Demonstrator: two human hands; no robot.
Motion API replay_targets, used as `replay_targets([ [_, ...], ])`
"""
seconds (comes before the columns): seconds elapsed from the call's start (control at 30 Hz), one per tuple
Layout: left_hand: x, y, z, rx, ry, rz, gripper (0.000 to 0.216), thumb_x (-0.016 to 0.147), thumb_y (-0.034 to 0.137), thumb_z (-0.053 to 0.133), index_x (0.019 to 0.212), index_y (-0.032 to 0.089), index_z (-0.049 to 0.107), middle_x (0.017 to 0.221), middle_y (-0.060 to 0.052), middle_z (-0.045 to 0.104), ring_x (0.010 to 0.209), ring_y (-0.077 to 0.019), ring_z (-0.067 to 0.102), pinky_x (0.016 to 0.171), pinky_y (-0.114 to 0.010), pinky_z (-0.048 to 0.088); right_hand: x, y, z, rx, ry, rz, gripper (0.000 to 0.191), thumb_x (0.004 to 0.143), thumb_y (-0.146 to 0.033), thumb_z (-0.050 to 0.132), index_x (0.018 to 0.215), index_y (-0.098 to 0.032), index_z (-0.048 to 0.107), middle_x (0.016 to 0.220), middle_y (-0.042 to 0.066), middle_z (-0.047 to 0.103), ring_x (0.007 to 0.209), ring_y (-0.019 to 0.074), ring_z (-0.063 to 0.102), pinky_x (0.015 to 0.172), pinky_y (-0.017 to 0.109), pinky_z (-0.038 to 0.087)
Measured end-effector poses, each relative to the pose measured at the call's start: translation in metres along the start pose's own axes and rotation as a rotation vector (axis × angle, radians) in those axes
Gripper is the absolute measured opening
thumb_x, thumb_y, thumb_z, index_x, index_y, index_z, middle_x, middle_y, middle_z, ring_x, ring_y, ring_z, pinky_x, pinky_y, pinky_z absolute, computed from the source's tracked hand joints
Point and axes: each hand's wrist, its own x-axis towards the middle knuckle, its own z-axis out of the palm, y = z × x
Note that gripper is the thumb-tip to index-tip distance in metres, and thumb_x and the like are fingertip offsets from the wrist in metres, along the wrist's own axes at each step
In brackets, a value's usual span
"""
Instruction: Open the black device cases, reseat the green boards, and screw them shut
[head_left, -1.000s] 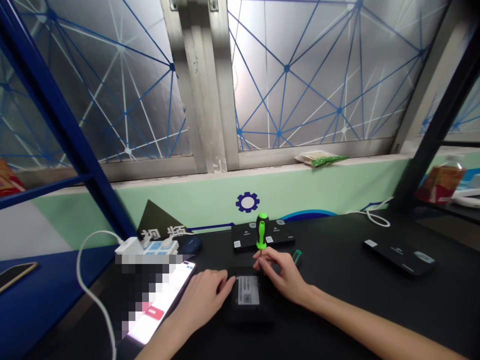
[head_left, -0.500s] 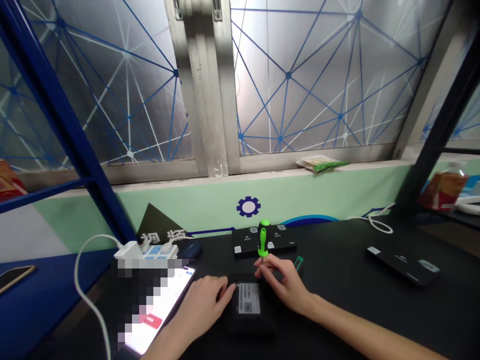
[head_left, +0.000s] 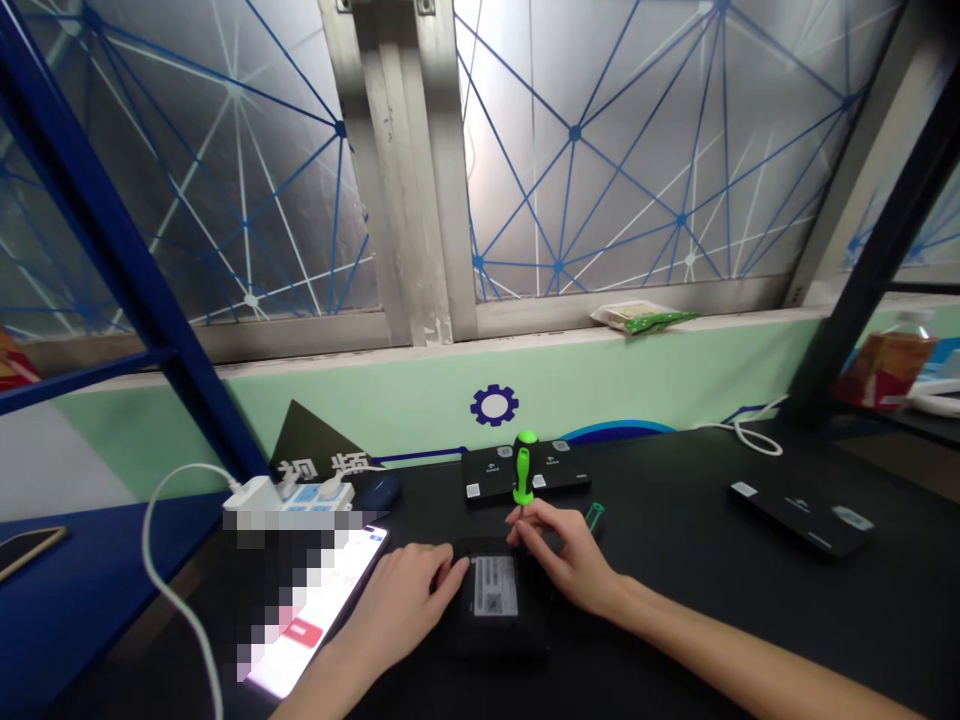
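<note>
A flat black device [head_left: 499, 638] with a white printed label lies on the dark table in front of me. My left hand [head_left: 394, 605] rests along its left side, palm down, fingers bent, thumb against the edge by the label. At its far right corner my right hand [head_left: 568, 558] pinches the thin shaft of an upright green-handled screwdriver [head_left: 523, 475]. The tip is hidden behind my fingers. Right behind the screwdriver is a black and bright green rounded object [head_left: 528, 438], mostly covered. A teal tool handle [head_left: 595, 516] shows beyond my right hand.
Black flat boxes [head_left: 484, 476] lie near the wall, another black box [head_left: 799, 518] to the right. Left of my left hand is a lit phone [head_left: 319, 620]. A white power strip [head_left: 319, 497] with a cable [head_left: 172, 595] and a dark mouse-like object [head_left: 381, 491] sit behind it.
The whole view has shifted slightly, so things sit a little higher. Both hands keep their places at the device, and the screwdriver stays upright in my right hand.
</note>
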Motion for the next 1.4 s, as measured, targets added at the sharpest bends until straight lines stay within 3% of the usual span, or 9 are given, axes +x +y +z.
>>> replay_targets([
  [0.43,-0.0007,-0.0003,-0.0001,0.01,-0.004,-0.009,0.045,0.102,0.044,0.037,0.065,0.021,0.048,0.062,0.0,0.056,0.058,-0.0178,0.058,0.054,-0.029,0.024,0.0004,-0.0018,0.0003,-0.016,0.012,0.002,0.028,0.103,-0.037,0.045,0.095,-0.019,0.065,0.089,0.007,0.072,0.074,0.0173,0.066,0.071,0.028,0.052],
  [0.57,-0.0012,0.0009,-0.0002,0.037,0.004,-0.021,0.043,0.102,0.045,0.038,0.067,0.021,0.048,0.062,0.001,0.056,0.06,-0.0185,0.058,0.054,-0.028,0.025,-0.0008,-0.0002,0.0004,0.01,-0.003,0.007,0.03,0.104,-0.038,0.043,0.105,-0.018,0.064,0.09,0.007,0.074,0.079,0.0185,0.069,0.073,0.029,0.053],
  [0.73,-0.0026,0.001,0.0002,0.05,0.017,-0.077,0.03,0.099,0.048,0.041,0.095,0.023,0.057,0.071,0.0,0.062,0.067,-0.0227,0.063,0.056,-0.028,0.031,-0.0002,0.0017,0.0015,-0.021,0.003,0.013,0.028,0.103,-0.039,0.046,0.106,-0.018,0.064,0.086,0.007,0.074,0.075,0.0182,0.069,0.071,0.028,0.053],
  [0.9,-0.0034,-0.0016,0.0015,0.024,0.005,-0.048,0.041,0.101,0.05,0.036,0.128,0.026,0.055,0.075,-0.003,0.066,0.077,-0.0274,0.067,0.063,-0.03,0.039,0.0014,0.0004,0.0028,-0.006,0.009,0.016,0.025,0.101,-0.039,0.051,0.102,-0.018,0.064,0.08,0.005,0.073,0.07,0.0172,0.068,0.069,0.028,0.053],
  [1.17,-0.0036,-0.0022,0.0004,0.04,-0.009,-0.014,0.043,0.103,0.05,0.034,0.134,0.028,0.055,0.078,-0.005,0.069,0.083,-0.0282,0.069,0.068,-0.032,0.043,0.0017,0.0038,0.0041,-0.069,0.071,0.009,0.024,0.097,-0.039,0.057,0.086,-0.019,0.065,0.085,0.005,0.071,0.064,0.0149,0.06,0.061,0.026,0.05],
  [1.27,-0.0035,-0.003,0.0006,0.038,-0.006,-0.008,0.042,0.103,0.05,0.034,0.132,0.029,0.056,0.081,-0.005,0.071,0.081,-0.0283,0.069,0.068,-0.032,0.043,0.0007,0.004,0.0034,-0.075,0.057,0.018,0.024,0.098,-0.039,0.054,0.091,-0.019,0.066,0.084,0.005,0.071,0.061,0.0145,0.058,0.058,0.026,0.048],
  [1.4,-0.0034,-0.0025,-0.0004,0.038,-0.008,-0.007,0.041,0.103,0.05,0.035,0.132,0.029,0.056,0.087,-0.005,0.072,0.083,-0.0284,0.069,0.069,-0.032,0.044,0.0001,0.0029,0.0016,-0.077,0.016,0.001,0.03,0.103,-0.038,0.045,0.097,-0.019,0.067,0.087,0.006,0.072,0.071,0.0172,0.064,0.065,0.027,0.051],
])
